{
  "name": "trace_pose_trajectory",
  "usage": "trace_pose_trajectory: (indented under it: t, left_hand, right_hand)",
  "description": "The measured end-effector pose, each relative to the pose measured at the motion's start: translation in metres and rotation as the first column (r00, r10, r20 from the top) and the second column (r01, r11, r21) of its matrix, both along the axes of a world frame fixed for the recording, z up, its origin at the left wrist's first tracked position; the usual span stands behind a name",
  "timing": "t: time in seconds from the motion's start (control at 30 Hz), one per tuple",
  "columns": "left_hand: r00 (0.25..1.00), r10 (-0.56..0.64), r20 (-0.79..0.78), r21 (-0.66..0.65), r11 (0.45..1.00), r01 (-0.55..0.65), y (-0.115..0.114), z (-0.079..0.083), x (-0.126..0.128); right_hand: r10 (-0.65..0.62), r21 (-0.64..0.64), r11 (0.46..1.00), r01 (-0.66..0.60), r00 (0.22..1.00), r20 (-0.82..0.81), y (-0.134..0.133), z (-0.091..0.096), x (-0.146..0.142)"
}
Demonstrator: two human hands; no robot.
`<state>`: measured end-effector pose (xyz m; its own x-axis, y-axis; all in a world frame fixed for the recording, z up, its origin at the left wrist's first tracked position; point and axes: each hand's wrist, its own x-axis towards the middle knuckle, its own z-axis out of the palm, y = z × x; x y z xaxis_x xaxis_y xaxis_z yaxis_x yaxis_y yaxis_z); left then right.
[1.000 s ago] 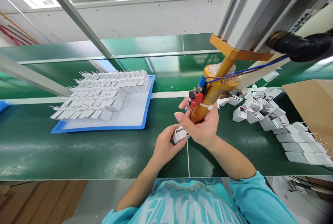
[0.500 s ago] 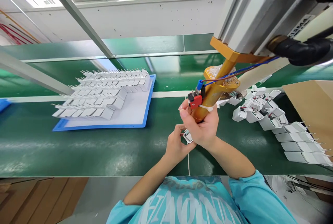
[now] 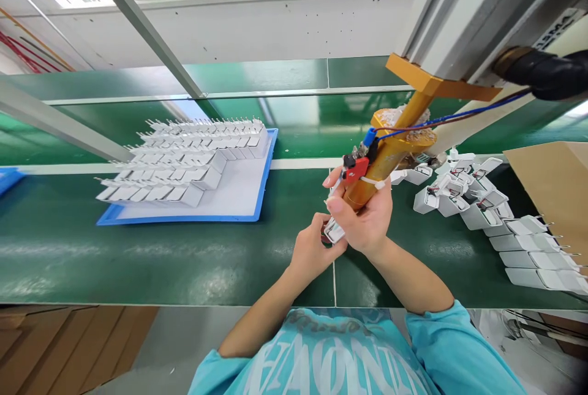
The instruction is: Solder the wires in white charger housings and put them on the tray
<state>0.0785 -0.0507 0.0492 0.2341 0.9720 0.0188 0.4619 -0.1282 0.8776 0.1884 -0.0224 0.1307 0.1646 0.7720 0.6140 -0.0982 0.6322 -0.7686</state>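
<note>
My left hand (image 3: pixel 316 247) is closed around a small white plastic case (image 3: pixel 334 231), its open end toward me and some parts inside. My right hand (image 3: pixel 367 217) is wrapped round the lower end of a tilted orange metal tool (image 3: pixel 383 162), thumb in front and fingers behind. On the tool sits a red switch (image 3: pixel 356 169) with blue and brown wires. The tool's tip is hidden by my right hand, close above the case. A thin whitish piece shows beside the switch; I cannot tell what it belongs to.
A blue-edged tray (image 3: pixel 232 218) with rows of white pronged cases (image 3: pixel 184 162) lies left on the green bench (image 3: pixel 257 266). Loose open cases (image 3: pixel 478 199) and stacked ones (image 3: pixel 537 254) lie right, by a cardboard box (image 3: pixel 551 187). A metal cylinder (image 3: pixel 478 15) hangs upper right.
The orange tool and my right hand have shifted slightly right in view. More of the white case shows between my hands. Both hands keep their grip.
</note>
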Motion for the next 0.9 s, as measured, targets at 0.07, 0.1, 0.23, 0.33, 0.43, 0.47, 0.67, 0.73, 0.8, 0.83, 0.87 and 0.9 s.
trace_pose_trajectory:
  t: [0.07,0.1,0.23,0.33,0.43,0.47,0.67,0.73,0.8,0.83,0.87,0.9]
  left_hand:
    - [0.999,-0.025,-0.044,-0.09,0.996,0.021,0.005,0.004,-0.01]
    - [0.998,-0.049,-0.04,-0.13,0.991,0.043,0.007,0.007,-0.017]
    - [0.985,-0.174,0.02,-0.223,0.959,0.174,0.021,0.017,-0.045]
    - [0.968,-0.251,0.029,-0.282,0.927,0.248,0.042,0.013,-0.057]
    - [0.943,-0.261,0.207,-0.4,0.857,0.325,0.059,-0.002,-0.06]
    - [0.929,-0.242,0.281,-0.435,0.831,0.347,0.062,-0.007,-0.061]
    - [0.861,-0.155,0.484,-0.49,0.767,0.413,0.055,-0.012,-0.068]
    - [0.86,-0.151,0.487,-0.489,0.769,0.411,0.052,-0.008,-0.071]
    - [0.854,-0.159,0.495,-0.482,0.767,0.423,0.051,-0.003,-0.072]
    - [0.851,-0.164,0.5,-0.48,0.765,0.429,0.051,-0.001,-0.072]
    - [0.849,-0.167,0.501,-0.478,0.764,0.432,0.051,0.0,-0.072]
    - [0.85,-0.17,0.498,-0.48,0.763,0.433,0.051,0.002,-0.071]
  right_hand:
    - [0.031,0.017,0.999,-0.031,0.999,-0.041,0.004,-0.002,0.002]
    - [0.036,0.016,0.999,-0.035,0.997,-0.063,0.006,-0.002,0.002]
    - [-0.013,-0.027,1.0,0.01,0.993,-0.117,0.014,0.0,0.006]
    - [-0.089,-0.069,0.994,0.081,0.99,-0.109,0.02,0.001,0.01]
    - [-0.14,-0.087,0.987,0.133,0.987,-0.073,0.024,0.0,0.015]
    - [-0.156,-0.088,0.985,0.15,0.986,-0.059,0.026,-0.001,0.016]
    - [-0.222,-0.057,0.974,0.221,0.975,-0.015,0.033,-0.001,0.018]
    - [-0.229,-0.065,0.972,0.227,0.973,-0.02,0.036,0.001,0.018]
    - [-0.24,-0.081,0.968,0.238,0.971,-0.017,0.037,0.002,0.019]
    - [-0.245,-0.088,0.966,0.243,0.97,-0.012,0.038,0.003,0.019]
    - [-0.25,-0.096,0.964,0.249,0.968,-0.006,0.038,0.003,0.019]
    - [-0.259,-0.103,0.961,0.257,0.966,-0.003,0.037,0.004,0.02]
